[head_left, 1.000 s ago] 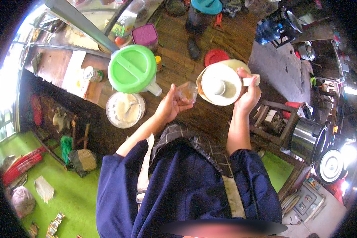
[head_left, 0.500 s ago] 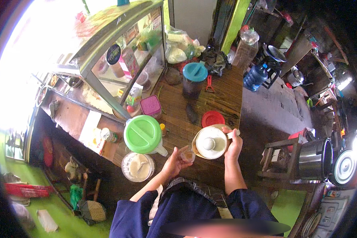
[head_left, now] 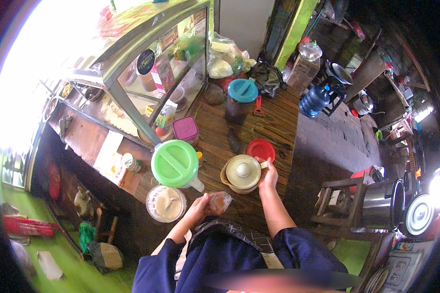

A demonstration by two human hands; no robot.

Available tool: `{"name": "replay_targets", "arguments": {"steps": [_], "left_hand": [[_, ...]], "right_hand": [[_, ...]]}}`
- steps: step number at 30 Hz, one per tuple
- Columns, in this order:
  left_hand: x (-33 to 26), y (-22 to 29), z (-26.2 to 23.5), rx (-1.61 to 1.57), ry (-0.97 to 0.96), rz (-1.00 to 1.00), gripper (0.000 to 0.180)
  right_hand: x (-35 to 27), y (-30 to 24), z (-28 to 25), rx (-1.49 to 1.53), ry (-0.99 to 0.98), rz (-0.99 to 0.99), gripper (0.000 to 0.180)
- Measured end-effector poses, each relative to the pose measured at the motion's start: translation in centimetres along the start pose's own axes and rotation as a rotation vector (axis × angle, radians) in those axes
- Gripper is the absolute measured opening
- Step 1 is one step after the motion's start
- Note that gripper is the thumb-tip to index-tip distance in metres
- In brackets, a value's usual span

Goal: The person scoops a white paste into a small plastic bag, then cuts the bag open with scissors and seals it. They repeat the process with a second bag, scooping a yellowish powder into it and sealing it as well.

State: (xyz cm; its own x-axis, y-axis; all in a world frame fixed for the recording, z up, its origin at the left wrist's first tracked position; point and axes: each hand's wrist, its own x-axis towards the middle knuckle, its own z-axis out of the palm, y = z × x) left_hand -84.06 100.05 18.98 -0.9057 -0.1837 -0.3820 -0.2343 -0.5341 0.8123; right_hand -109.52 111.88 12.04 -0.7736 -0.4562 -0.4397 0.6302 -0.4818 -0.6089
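Observation:
My left hand [head_left: 199, 209] is closed around a small clear drinking glass [head_left: 220, 202] with some brown liquid in it. The glass leans to the right, close to my apron. My right hand [head_left: 268, 177] grips the handle of a round cream pot [head_left: 243, 172] with a knobbed lid. The pot is level, over or on the tabletop; I cannot tell whether it touches. Just beyond it lies a red round lid [head_left: 260, 150]. Left of the glass stand a green-lidded pitcher [head_left: 175, 163] and a clear tub of pale powder with a spoon [head_left: 165, 203].
A glass display case [head_left: 156, 73] stands at the far left of the wooden table [head_left: 215, 132]. On the table are a blue-lidded dark jug [head_left: 242, 95], a purple-lidded box [head_left: 185, 128] and a red peeler [head_left: 258, 106]. A stool [head_left: 338, 202] and a large pot [head_left: 384, 204] stand at right.
The cream pot has moved left and away from me, apart from the glass. My left hand has drawn the glass left and nearer my body.

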Motion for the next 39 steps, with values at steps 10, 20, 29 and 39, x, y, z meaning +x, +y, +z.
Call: {"name": "replay_targets", "arguments": {"steps": [10,20,29,39], "left_hand": [[-0.2,-0.3,-0.8,0.038,-0.112,-0.018,0.062],[0.6,2.0,0.0,0.142,-0.148,-0.064,0.066],[0.8,1.4,-0.1,0.084,-0.175,-0.046,0.069],[0.0,0.8,1.4,-0.229,-0.377,-0.007,0.087]], "right_hand": [[6.6,4.7,5.6,0.086,-0.056,0.092,0.046],[13.3,6.6,10.5,0.137,-0.105,0.083,0.047],[15.7,6.8,9.6,-0.186,-0.268,0.074,0.05],[-0.4,2.5,-3.6,-0.644,-0.234,0.369,0.055]]}}
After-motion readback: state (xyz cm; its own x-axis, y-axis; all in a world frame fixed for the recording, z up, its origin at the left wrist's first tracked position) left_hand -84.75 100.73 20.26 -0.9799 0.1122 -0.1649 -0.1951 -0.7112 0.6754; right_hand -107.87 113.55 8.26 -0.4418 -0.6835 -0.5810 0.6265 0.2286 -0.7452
